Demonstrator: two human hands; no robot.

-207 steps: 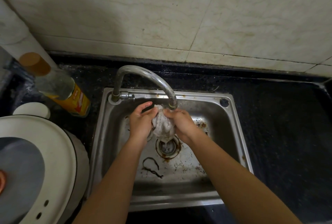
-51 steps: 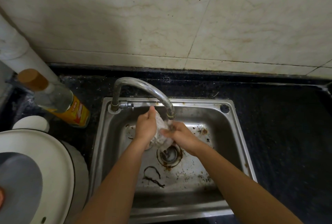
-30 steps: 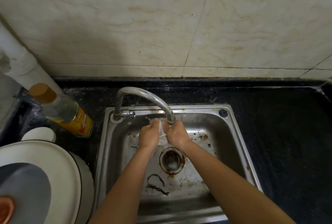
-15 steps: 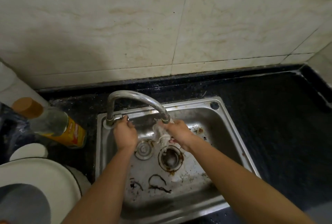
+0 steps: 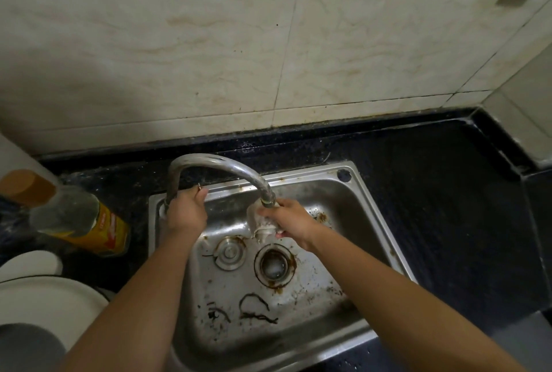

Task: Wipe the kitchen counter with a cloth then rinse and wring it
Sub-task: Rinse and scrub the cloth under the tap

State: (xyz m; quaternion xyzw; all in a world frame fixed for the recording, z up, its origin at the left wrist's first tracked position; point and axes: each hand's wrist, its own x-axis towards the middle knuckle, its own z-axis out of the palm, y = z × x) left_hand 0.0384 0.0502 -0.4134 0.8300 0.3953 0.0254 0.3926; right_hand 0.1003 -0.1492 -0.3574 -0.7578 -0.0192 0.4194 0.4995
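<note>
A wet whitish cloth point(image 5: 260, 225) is bunched under the spout of the curved metal tap point(image 5: 221, 167). My right hand point(image 5: 291, 219) grips the cloth just below the spout, over the steel sink point(image 5: 370, 222). My left hand point(image 5: 186, 212) is at the base of the tap, fingers curled round the tap handle, whose tip shows by my thumb. Below the cloth lies the open drain point(image 5: 274, 265); a metal drain plug point(image 5: 230, 253) sits beside it on the sink floor.
Black counter point(image 5: 448, 192) surrounds the sink and meets a tiled wall. At the left lean a clear bottle with a yellow label point(image 5: 77, 220) and a white appliance lid point(image 5: 44, 306). Dark debris strands point(image 5: 254, 309) lie on the sink floor.
My left hand left the cloth and moved to the tap handle at the base. My right hand alone keeps the cloth under the spout. The view swung right.
</note>
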